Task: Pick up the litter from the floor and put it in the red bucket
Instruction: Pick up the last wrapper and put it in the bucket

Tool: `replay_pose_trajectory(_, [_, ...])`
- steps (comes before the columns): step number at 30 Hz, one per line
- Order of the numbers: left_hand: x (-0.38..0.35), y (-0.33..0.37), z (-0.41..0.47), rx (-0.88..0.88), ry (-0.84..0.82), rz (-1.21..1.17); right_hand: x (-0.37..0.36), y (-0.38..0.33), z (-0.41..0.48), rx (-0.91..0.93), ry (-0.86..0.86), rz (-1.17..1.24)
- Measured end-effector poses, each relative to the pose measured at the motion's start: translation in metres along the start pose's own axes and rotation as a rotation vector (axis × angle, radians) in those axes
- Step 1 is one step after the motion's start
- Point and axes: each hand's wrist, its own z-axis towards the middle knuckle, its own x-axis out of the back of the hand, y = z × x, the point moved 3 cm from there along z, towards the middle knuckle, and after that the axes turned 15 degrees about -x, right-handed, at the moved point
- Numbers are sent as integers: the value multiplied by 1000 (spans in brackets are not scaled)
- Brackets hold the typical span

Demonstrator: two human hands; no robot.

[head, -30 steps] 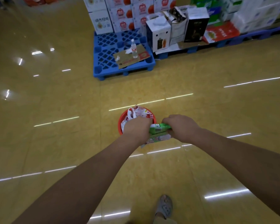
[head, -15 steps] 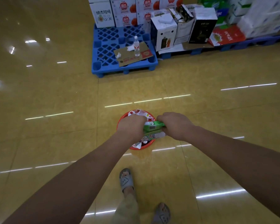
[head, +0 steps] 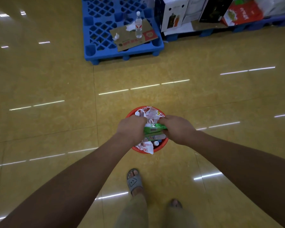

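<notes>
A red bucket (head: pixel 131 112) stands on the yellow floor in front of me, filled with white and red plastic bags (head: pixel 152 113) and other wrappers. Over its mouth I hold a green package (head: pixel 155 128) by both ends. My left hand (head: pixel 132 129) grips its left end and my right hand (head: pixel 178 129) grips its right end. A second green and red carton (head: pixel 155 137) lies just beneath it in the bucket. Both hands hide part of the bucket's rim.
A blue plastic pallet (head: pixel 104 48) lies ahead, carrying a flat cardboard sheet (head: pixel 133 41), a clear water bottle (head: pixel 138 27) and crumpled tissue (head: pixel 130 27). Stacked boxes (head: pixel 173 14) stand at the back right. My sandalled feet (head: pixel 133 181) are below the bucket.
I have stepped forward, so the bucket and pallet sit nearer and lower in view. My hands have closed in together on the green package over the bucket.
</notes>
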Motion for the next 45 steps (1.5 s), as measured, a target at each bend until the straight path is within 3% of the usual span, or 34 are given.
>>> replay_pose_trajectory(11, [-59, -48, 53, 76, -22, -73, -57, 5, 76, 15, -40, 40])
replay_pose_trajectory(32, [-248, -91, 128, 187, 33, -261, -233, 37, 194, 73, -205, 16])
replay_pose_trajectory(35, [-271, -90, 125, 140, 83, -293, -255, 37, 203, 62, -225, 28])
replay_pose_trajectory(45, [-325, -68, 95, -229, 154, 171, -279, 32, 222, 14, -218, 50])
